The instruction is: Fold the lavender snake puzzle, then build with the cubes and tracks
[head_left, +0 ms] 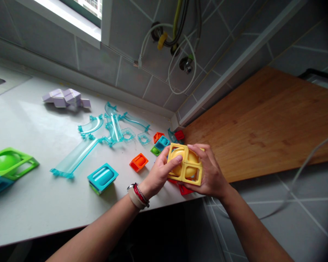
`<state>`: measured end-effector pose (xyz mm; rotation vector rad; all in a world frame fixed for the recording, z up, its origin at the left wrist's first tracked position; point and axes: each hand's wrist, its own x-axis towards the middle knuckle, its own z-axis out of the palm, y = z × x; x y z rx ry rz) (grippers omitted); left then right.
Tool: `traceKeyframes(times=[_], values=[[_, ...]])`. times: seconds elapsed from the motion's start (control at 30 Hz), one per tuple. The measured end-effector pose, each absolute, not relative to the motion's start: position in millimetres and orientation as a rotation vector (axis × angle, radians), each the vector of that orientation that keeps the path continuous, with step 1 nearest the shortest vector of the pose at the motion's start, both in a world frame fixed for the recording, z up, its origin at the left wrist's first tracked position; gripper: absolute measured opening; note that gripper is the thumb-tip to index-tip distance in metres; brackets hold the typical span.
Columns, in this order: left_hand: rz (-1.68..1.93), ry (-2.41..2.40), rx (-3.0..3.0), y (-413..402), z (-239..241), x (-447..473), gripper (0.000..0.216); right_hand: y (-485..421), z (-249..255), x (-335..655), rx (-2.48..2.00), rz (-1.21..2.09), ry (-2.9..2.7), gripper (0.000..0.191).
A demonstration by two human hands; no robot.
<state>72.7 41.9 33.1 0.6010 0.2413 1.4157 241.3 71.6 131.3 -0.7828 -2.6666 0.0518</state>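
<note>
Both of my hands hold a block of joined yellow toy cubes (184,164) with rounded hollows, near the counter's front edge. My left hand (164,167) grips its left side, thumb across the front. My right hand (211,171) wraps round its right side. Partly hidden beneath the yellow cubes lie red cubes (185,190). An orange cube (139,162) sits just left of my left hand. Behind my hands are a small blue cube (162,143), a green cube (155,150) and another orange-red cube (158,137).
Clear teal track pieces (114,127) lie across the white counter (38,211). A blue-topped block (102,177) stands nearer the front, and a green and blue block (8,163) at far left. Lilac pieces (67,98) lie behind. A wooden board (268,123) is at right; cables (180,40) hang above.
</note>
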Motion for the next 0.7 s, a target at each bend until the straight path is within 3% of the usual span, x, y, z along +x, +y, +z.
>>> traceKeyframes(times=[0.23, 0.43, 0.6, 0.7], values=[[1.282, 0.347, 0.697, 46.3, 35.6, 62.3, 0.058, 72.4, 132.0, 244.6, -0.718, 0.014, -2.737, 0.102], [1.379, 0.425, 0.812, 44.4, 37.2, 60.9, 0.054, 71.3, 142.1, 252.3, -0.771, 0.116, -2.773, 0.105], [1.396, 0.511, 1.101, 38.2, 36.1, 63.3, 0.068, 74.1, 162.9, 251.7, -0.929, 0.271, -2.756, 0.050], [1.363, 0.463, 1.130, 34.0, 35.4, 64.9, 0.079, 79.5, 179.9, 245.4, -0.936, 0.375, -2.857, 0.040]])
